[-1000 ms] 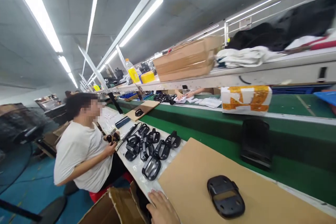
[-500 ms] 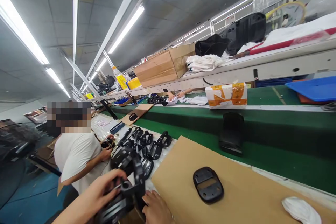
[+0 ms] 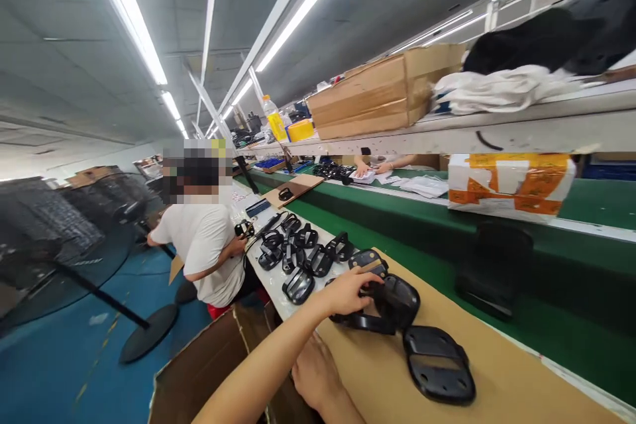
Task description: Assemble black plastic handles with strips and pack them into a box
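My left hand [image 3: 350, 293] reaches across to a small group of black plastic brackets [image 3: 403, 301] on the brown cardboard sheet [image 3: 507, 351]. Its fingers are bent over one of them and grip it. Below my left forearm is my right hand [image 3: 317, 371], close to the sheet's near edge; its fingers are mostly hidden. Just right of the group lies a flat black plate [image 3: 437, 389] with a slot across its middle. Several more black brackets with raised loops [image 3: 298, 286] cover the white bench to the left.
An open cardboard box [image 3: 199, 371] stands below the bench edge. Beyond the sheet runs a green conveyor [image 3: 427, 258], with a taped white package [image 3: 511, 185] above it. A co-worker in a white shirt [image 3: 201, 225] sits at the left, near a fan stand [image 3: 149, 334].
The brackets held between both hands have moved right onto the cardboard sheet. My left hand has gone with them, while my right hand is now under my left forearm. The view has swung left.
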Tool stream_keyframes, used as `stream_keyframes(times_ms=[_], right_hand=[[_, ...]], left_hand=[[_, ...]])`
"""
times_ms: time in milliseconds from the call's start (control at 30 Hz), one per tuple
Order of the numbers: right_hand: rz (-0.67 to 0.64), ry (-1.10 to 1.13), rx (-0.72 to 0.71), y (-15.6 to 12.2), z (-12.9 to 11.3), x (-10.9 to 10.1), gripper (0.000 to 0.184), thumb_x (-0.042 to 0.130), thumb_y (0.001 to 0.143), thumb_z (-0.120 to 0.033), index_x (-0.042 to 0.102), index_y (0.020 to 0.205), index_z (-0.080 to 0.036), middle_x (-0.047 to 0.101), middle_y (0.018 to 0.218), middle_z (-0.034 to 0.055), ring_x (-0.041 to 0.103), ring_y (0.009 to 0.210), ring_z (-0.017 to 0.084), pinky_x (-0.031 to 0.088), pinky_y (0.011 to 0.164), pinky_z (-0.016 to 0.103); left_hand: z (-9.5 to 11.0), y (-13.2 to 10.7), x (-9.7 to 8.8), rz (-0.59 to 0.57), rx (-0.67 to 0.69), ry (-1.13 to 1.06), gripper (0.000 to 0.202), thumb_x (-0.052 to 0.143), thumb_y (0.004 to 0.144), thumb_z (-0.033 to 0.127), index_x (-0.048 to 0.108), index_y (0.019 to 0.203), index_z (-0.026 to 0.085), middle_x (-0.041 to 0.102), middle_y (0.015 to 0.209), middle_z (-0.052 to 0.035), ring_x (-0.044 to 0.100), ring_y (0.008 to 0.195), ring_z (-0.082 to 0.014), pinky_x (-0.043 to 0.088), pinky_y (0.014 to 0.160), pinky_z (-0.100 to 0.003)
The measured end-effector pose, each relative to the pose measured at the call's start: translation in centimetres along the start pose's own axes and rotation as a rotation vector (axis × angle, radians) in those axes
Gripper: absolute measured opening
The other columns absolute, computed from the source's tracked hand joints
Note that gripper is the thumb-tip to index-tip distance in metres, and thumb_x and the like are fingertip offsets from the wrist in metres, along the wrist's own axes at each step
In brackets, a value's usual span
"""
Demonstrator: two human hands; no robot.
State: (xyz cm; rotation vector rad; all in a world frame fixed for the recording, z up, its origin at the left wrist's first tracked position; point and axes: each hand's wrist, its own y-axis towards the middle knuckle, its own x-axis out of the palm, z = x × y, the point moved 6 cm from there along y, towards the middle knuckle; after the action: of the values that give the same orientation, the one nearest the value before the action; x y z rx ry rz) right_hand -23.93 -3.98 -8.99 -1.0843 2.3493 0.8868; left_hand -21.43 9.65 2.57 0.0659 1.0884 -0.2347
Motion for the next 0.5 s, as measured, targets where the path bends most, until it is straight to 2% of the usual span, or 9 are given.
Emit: stream_keyframes(times_ms=[100,300,400,500], right_hand=[[0.0,-0.074,0.02,0.1,-0.3,-0.5,0.061,0.059,0.087,-0.004,0.069,0.146,-0.016,0.073,0.143,0.0121,0.065,0.138,0.032,0.047,0.123,0.047],[-0.051,-0.127,0.026,0.0,-0.3,-0.4,0.057,0.053,0.091,-0.004,0.07,0.145,-0.015,0.075,0.137,0.0172,0.07,0.13,0.036,0.054,0.115,0.05],[-0.067,-0.133,0.025,0.0,0.6,0.3,0.052,0.055,0.091,-0.006,0.073,0.14,-0.013,0.077,0.132,0.0197,0.072,0.126,0.039,0.054,0.114,0.054],[-0.055,-0.13,0.013,0.0,1.5,1.2,0.053,0.059,0.09,-0.007,0.074,0.139,-0.02,0.076,0.136,0.0159,0.069,0.131,0.04,0.051,0.117,0.055]], left_hand=[[-0.1,-0.7,0.0,0.057,0.001,-0.051,0.065,0.072,0.091,0.029,0.055,0.154,0.027,0.053,0.149,-0.0154,0.057,0.139,-0.0312,0.046,0.119,-0.043],[-0.6,-3.9,0.1,0.047,-0.131,-0.093,0.076,0.069,0.095,0.054,0.044,0.162,0.028,0.028,0.172,-0.0219,0.055,0.145,-0.0393,0.046,0.12,-0.054],[-0.9,-5.4,0.3,0.122,-0.131,-0.098,0.072,0.061,0.099,0.062,0.049,0.159,0.024,0.032,0.172,-0.0212,0.041,0.156,-0.039,0.036,0.128,-0.053],[-1.3,-6.3,0.7,0.177,-0.138,-0.136,0.07,0.054,0.102,0.066,0.05,0.158,0.025,0.034,0.173,-0.0175,0.033,0.161,-0.0359,0.028,0.132,-0.053]])
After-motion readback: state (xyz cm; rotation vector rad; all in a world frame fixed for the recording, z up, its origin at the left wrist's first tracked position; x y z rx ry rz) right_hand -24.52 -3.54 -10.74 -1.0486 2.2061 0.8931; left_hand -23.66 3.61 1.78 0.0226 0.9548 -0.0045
